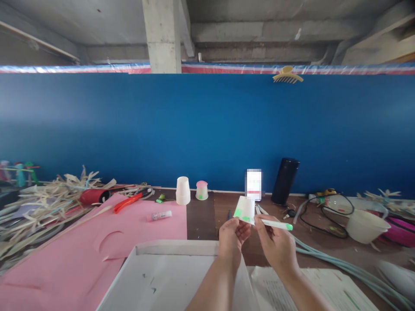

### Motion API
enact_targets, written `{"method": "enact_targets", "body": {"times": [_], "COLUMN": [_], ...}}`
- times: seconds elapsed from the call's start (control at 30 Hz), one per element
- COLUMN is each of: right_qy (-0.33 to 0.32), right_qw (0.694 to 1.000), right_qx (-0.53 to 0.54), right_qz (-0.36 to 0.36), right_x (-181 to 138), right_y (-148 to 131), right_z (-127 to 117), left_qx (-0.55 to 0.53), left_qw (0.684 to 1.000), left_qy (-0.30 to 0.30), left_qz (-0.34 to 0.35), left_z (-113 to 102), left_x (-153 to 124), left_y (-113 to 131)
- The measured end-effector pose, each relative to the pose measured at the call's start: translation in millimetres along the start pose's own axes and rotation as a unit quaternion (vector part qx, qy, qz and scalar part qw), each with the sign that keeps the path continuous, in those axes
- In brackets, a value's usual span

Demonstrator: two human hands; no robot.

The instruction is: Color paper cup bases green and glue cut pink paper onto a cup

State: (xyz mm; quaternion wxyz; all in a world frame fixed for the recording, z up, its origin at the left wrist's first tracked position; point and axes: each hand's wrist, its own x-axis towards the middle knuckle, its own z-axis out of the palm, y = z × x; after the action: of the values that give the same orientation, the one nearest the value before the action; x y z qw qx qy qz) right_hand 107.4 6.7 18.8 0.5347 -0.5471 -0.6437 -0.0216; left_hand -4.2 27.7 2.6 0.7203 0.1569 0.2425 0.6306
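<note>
In front of me my left hand (231,237) grips a white paper cup (245,207) by its lower edge, the cup tilted. Bright green patches of colour show on the cup's side near that edge. My right hand (278,246) is closed around a white marker (275,224), whose green end points to the right. The marker's other end is at the cup's edge, and whether its tip touches is hidden by my fingers. Further back stand some stacked upside-down white cups (183,191) and a short cup with a pink top and a green patch (201,191).
A white box lid (177,276) lies before me, beside pink paper (74,255) with a glue stick (159,215) and a red tool (128,203). Pale strips (48,207) heap at left. A phone (253,185), black cylinder (285,181), white tub (367,226) and pale tubes (337,259) stand or lie rightward.
</note>
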Motion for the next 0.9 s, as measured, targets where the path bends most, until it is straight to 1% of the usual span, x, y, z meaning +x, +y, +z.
{"method": "enact_targets", "body": {"times": [0.17,0.37,0.5,0.77,0.9], "right_qy": [-0.008,0.002,-0.012,-0.001,-0.018], "right_qw": [1.0,1.0,1.0,1.0,0.999], "right_qx": [0.0,0.007,0.007,0.008,0.012], "right_qz": [0.004,-0.003,0.002,-0.022,-0.03], "right_x": [-1.2,0.3,-0.6,0.5,1.0], "right_y": [0.2,-0.3,1.4,0.2,1.1], "right_z": [-0.3,0.4,1.7,0.4,1.0], "left_qx": [0.002,0.004,0.004,0.002,-0.001], "left_qw": [1.0,1.0,1.0,1.0,1.0], "left_qy": [0.006,0.002,-0.004,-0.007,-0.001], "left_qz": [0.001,0.002,0.005,0.005,0.007], "left_z": [0.7,1.4,-0.9,-2.5,-2.0], "left_x": [0.0,-2.2,0.2,2.3,3.1], "left_y": [0.1,1.4,-0.9,-2.7,-2.4]}}
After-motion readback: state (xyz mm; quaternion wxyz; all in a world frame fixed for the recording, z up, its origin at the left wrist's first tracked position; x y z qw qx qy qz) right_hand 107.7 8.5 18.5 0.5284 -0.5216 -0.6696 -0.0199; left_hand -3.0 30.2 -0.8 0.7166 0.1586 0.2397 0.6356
